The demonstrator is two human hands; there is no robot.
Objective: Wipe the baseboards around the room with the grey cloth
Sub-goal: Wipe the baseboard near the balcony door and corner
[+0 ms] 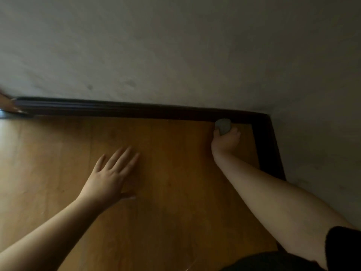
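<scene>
A dark brown baseboard (121, 109) runs along the foot of the far wall and turns at the corner down the right wall. My right hand (225, 140) grips a small bunched grey cloth (222, 126) and holds it against the baseboard just left of the corner. My left hand (109, 178) lies flat on the wooden floor with its fingers spread and straight, well to the left of the cloth.
The orange-brown wooden floor (166, 182) fills the lower view. Plain grey walls (175, 51) meet in a corner at the right. At the far left edge a blurred brownish object (7, 106) stands by the baseboard. Dark clothing shows at the bottom right.
</scene>
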